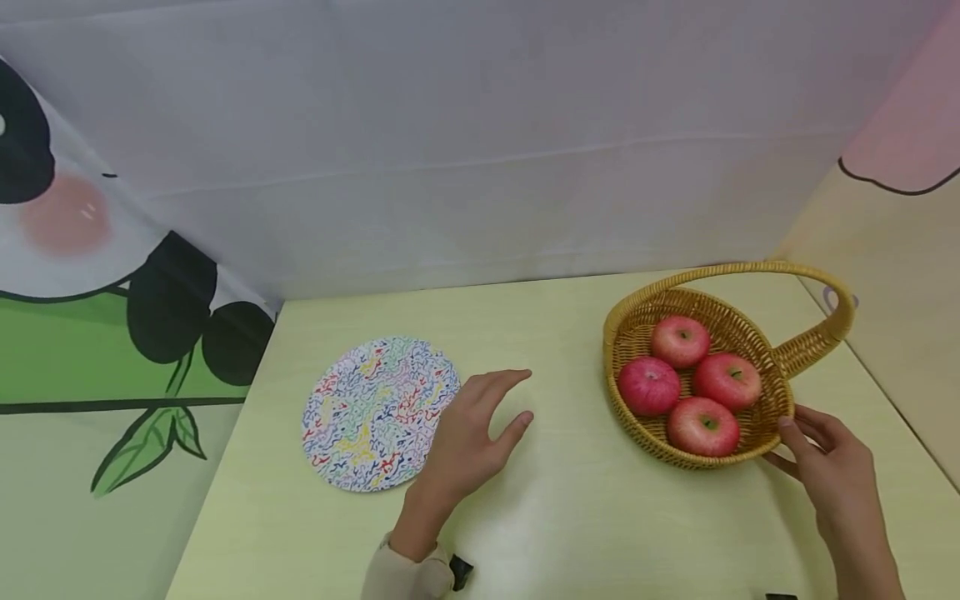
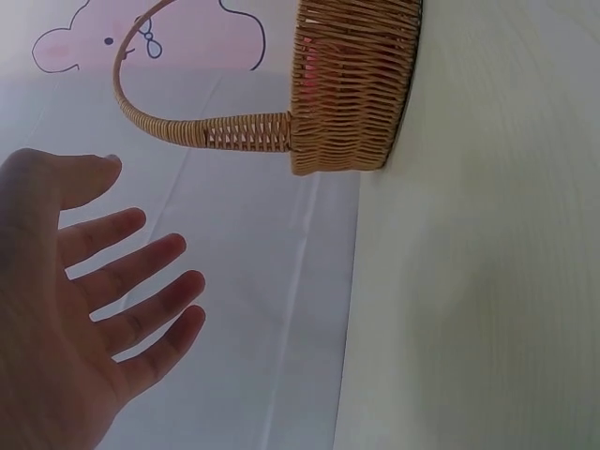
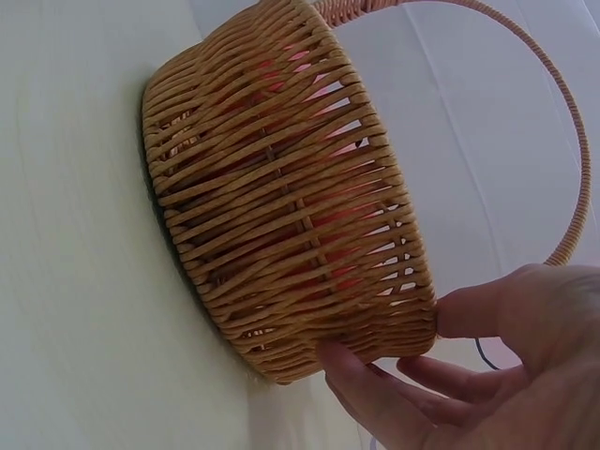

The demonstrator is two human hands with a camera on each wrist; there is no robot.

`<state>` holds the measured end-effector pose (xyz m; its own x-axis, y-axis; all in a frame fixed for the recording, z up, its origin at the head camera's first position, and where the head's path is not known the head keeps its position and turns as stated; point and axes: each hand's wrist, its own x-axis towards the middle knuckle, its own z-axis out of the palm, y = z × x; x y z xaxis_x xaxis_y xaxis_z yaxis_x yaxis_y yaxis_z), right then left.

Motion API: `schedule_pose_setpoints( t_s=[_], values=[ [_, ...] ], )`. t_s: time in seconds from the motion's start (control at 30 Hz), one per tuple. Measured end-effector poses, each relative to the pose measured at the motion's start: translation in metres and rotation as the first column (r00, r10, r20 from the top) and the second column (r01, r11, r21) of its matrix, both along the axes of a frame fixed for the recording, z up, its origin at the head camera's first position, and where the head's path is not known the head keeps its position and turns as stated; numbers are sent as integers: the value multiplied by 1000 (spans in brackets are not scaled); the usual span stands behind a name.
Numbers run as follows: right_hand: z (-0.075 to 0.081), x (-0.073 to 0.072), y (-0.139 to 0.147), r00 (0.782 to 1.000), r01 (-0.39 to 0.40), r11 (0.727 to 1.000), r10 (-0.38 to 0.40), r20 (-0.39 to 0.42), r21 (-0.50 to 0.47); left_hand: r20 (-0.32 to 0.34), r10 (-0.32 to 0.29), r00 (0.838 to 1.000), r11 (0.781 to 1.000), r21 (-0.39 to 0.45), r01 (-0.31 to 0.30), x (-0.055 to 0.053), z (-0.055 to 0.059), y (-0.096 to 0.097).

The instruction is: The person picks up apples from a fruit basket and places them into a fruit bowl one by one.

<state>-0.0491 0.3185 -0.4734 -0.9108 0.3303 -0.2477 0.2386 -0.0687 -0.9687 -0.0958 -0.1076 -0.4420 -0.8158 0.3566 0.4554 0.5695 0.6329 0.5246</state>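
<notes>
A round wicker basket (image 1: pixel 780 372) with a tall arched handle stands at the right of the table. Inside lie three red apples (image 1: pixel 703 427) and a darker magenta round fruit (image 1: pixel 649 386) whose kind I cannot tell. My right hand (image 1: pixel 840 462) holds the basket's near right rim, thumb at the top edge and fingers against the outer wall, as the right wrist view shows. Between the basket and a round speckled mat (image 1: pixel 360 417), my left hand (image 1: pixel 468 433) is held over the table. Its fingers are spread and relaxed, with nothing in them.
The pale yellow table (image 1: pixel 562 517) meets a whitish cloth wall (image 1: pixel 480 167) at its back edge. Printed cartoon panels flank it left and right. A small black object (image 1: pixel 461 572) shows by the left sleeve (image 1: pixel 405 575).
</notes>
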Motion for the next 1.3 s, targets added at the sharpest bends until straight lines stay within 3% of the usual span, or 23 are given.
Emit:
schedule_pose_setpoints(
  t_s=[0.23, 0.47, 0.63, 0.97, 1.3],
  values=[
    [0, 0, -1, 1000, 2, 1000, -2, 7, 17, 45, -42, 998, 999, -11, 42, -1, 4, 12],
    [-2, 2, -2, 1000, 4, 1000, -4, 5, 15, 56, -10, 998, 999, -32, 12, 0, 6, 28],
    [-1, 2, -2, 1000, 7, 1000, -6, -28, 12, 92, -1, 996, 999, -48, 6, -1, 8, 42],
    [0, 0, -8, 999, 35, 998, -35, -2, 55, 165, 10, 986, 997, -78, 3, -3, 8, 64],
    [-3, -1, -7, 998, 64, 996, -65, 24, 63, 194, -53, 980, 996, -65, 67, -8, 15, 88]
  ],
)
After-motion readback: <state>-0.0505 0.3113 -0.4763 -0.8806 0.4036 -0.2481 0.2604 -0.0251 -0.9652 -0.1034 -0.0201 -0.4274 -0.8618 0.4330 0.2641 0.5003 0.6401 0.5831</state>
